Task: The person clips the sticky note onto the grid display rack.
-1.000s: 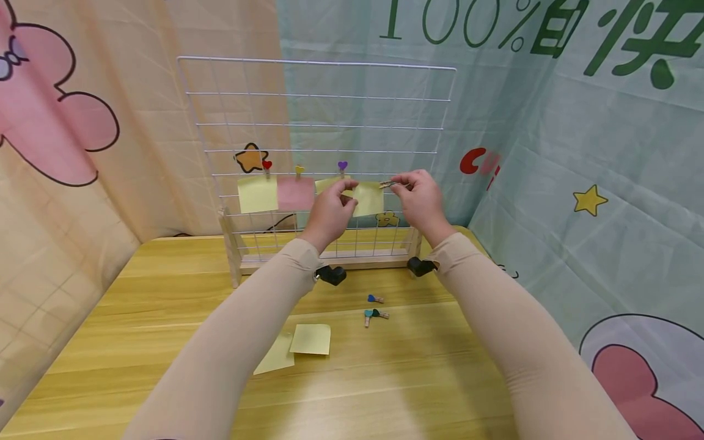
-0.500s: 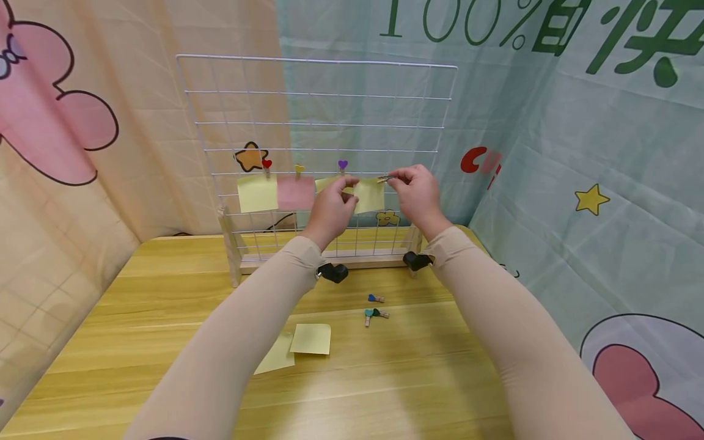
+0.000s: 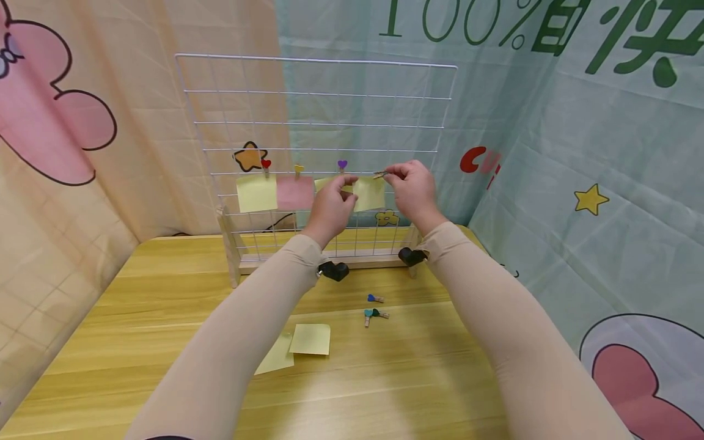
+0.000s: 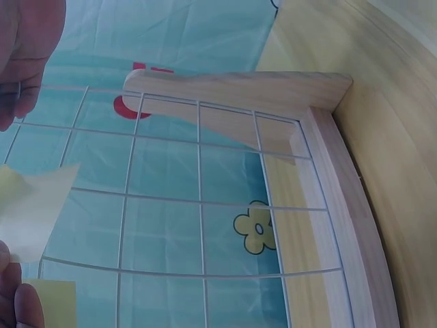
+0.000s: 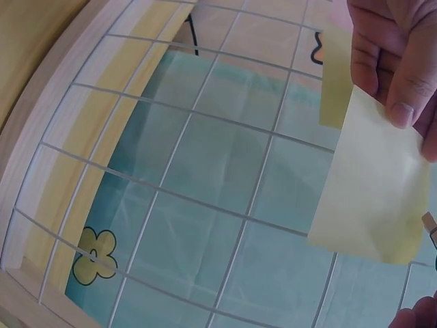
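Observation:
My left hand (image 3: 332, 208) pinches a pale yellow sticky note (image 3: 370, 194) by its left side, holding it against the white wire grid (image 3: 319, 126). At the note's upper right edge, my right hand (image 3: 415, 194) pinches a small clothespin (image 3: 379, 175); in the right wrist view the clothespin's wooden tip (image 5: 429, 222) is right beside the paper. To the left hang a yellow note (image 3: 256, 193) under a red heart clothespin (image 3: 266, 165) and a pink note (image 3: 294, 193) under a yellow one. Another yellow note (image 3: 323, 183), under a purple heart clothespin (image 3: 343, 165), is partly behind my left hand.
Two yellow notes, the nearer-to-centre note (image 3: 310, 339) overlapping the other, lie on the wooden table (image 3: 165, 293). Right of them are a blue clothespin (image 3: 376, 298), a teal clothespin (image 3: 367, 319) and a dark green one. The grid stands in a wooden base (image 3: 357, 263).
My right hand has moved left and slightly up, bringing the clothespin in over the note's upper edge. The left hand and its note have stayed nearly still.

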Demonstrator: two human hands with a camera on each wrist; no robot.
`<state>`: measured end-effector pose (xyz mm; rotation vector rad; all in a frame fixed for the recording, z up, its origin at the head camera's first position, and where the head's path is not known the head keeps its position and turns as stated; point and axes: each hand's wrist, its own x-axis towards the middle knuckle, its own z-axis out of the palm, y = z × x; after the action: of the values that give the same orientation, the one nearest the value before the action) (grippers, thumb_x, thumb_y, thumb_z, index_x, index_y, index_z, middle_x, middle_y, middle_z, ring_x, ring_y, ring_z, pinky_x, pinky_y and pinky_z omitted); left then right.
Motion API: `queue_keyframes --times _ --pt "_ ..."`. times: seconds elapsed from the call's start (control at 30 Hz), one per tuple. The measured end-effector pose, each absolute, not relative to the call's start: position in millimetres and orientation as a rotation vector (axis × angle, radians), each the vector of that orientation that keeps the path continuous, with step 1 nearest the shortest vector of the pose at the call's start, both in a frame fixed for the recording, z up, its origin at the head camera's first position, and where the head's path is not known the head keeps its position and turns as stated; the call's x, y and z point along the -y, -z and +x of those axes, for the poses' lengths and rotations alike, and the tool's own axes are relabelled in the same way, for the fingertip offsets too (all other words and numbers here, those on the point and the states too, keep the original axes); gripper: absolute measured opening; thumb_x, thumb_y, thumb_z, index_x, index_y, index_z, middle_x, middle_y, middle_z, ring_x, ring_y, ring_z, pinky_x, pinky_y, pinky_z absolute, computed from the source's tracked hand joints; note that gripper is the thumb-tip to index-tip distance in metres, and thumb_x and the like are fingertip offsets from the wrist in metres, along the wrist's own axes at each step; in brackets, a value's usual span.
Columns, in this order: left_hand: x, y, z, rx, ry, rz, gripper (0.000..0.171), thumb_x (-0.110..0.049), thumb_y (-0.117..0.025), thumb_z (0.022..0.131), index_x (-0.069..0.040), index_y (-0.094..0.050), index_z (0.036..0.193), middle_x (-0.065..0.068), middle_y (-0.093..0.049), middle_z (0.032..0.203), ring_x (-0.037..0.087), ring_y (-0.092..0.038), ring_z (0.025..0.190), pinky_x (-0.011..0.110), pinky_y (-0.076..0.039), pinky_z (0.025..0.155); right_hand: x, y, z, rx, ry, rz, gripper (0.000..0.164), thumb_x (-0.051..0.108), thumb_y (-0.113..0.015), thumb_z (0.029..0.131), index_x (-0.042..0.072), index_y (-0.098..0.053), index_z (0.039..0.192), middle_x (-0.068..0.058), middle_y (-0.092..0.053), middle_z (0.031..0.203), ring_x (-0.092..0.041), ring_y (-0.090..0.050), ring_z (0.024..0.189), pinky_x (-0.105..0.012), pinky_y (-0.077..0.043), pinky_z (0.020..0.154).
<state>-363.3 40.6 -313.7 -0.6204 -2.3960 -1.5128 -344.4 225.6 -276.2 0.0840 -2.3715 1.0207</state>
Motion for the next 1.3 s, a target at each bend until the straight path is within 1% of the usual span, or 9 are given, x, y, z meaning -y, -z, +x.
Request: queue_keyframes --times 0.2,0.43,0.57,0.77,0.87,1.03,1.1,1.2,1.3 --pt "-41 314 -365 2.401 1.493 -0.616 0.037 -0.011 -0.062 0.106 -0.015 -0.061 0.143 0.004 -0.065 0.140 0.020 -0.070 0.112 0.032 -0.057 0.078 -223 273 -345 2.376 -0.993 0.100 0.021 0.020 -0.067 0.105 0.007 -0.080 0.116 -0.010 -0.064 0.111 -0.028 -0.060 0.099 -0.037 -0.049 0.084" --pt "-41 315 -366 2.396 1.492 -0.620 0.037 -0.010 -0.062 0.106 -0.016 -0.062 0.143 0.004 -0.065 0.140 0.021 -0.070 0.112 0.034 -0.058 0.081 -221 272 -350 2.395 -0.922 0.102 0.022 0.021 -0.066 0.106 0.008 -0.080 0.116 -0.010 -0.063 0.107 -0.027 -0.059 0.096 -0.036 -0.048 0.081" --pt "-41 315 -366 2.398 1.488 -0.624 0.037 -0.009 -0.061 0.106 -0.015 -0.062 0.143 0.004 -0.064 0.142 0.021 -0.070 0.113 0.034 -0.059 0.082 -219 271 -351 2.416 -0.906 0.093 0.023 0.022 -0.065 0.106 0.008 -0.080 0.118 -0.009 -0.063 0.109 -0.027 -0.059 0.098 -0.037 -0.049 0.081" --pt "-42 316 -370 2.401 1.481 -0.618 0.037 -0.009 -0.061 0.106 -0.016 -0.062 0.143 0.004 -0.065 0.142 0.020 -0.069 0.115 0.035 -0.061 0.085 -217 268 -353 2.438 -0.873 0.081 0.023 0.021 -0.064 0.106 0.009 -0.080 0.118 -0.010 -0.061 0.104 -0.027 -0.055 0.094 -0.034 -0.042 0.077" --pt "-42 317 -372 2.406 1.478 -0.611 0.037 -0.010 -0.060 0.107 -0.017 -0.061 0.144 0.003 -0.065 0.142 0.020 -0.069 0.115 0.034 -0.061 0.084 -216 266 -355 2.478 -0.856 0.058 0.024 0.024 -0.063 0.107 0.012 -0.080 0.121 -0.009 -0.063 0.106 -0.023 -0.050 0.087 -0.031 -0.038 0.072" --pt "-42 316 -371 2.406 1.461 -0.611 0.038 -0.009 -0.061 0.106 -0.017 -0.062 0.143 0.003 -0.066 0.141 0.020 -0.069 0.114 0.034 -0.061 0.085 -214 262 -357 2.549 -0.856 0.031 0.026 0.026 -0.061 0.108 0.017 -0.078 0.126 -0.007 -0.072 0.102 -0.016 -0.042 0.059 -0.028 -0.035 0.055" --pt "-43 316 -370 2.401 1.448 -0.616 0.038 -0.008 -0.061 0.106 -0.017 -0.062 0.143 0.004 -0.067 0.139 0.021 -0.070 0.113 0.035 -0.062 0.086 -213 260 -358 2.564 -0.853 0.031 0.026 0.026 -0.060 0.109 0.017 -0.077 0.127 -0.006 -0.074 0.097 -0.015 -0.038 0.051 -0.028 -0.033 0.051" --pt "-43 316 -370 2.399 1.425 -0.620 0.038 -0.008 -0.061 0.106 -0.016 -0.062 0.143 0.005 -0.067 0.139 0.021 -0.070 0.113 0.035 -0.062 0.088 -212 258 -357 2.587 -0.837 0.030 0.027 0.026 -0.060 0.109 0.018 -0.077 0.128 -0.006 -0.076 0.095 -0.014 -0.036 0.049 -0.027 -0.032 0.049" --pt "-43 316 -371 2.404 1.411 -0.618 0.038 -0.008 -0.061 0.106 -0.016 -0.062 0.143 0.005 -0.067 0.139 0.021 -0.070 0.114 0.035 -0.062 0.087 -210 257 -357 2.606 -0.811 0.033 0.027 0.026 -0.059 0.109 0.019 -0.077 0.128 -0.006 -0.077 0.098 -0.014 -0.036 0.050 -0.027 -0.031 0.049"
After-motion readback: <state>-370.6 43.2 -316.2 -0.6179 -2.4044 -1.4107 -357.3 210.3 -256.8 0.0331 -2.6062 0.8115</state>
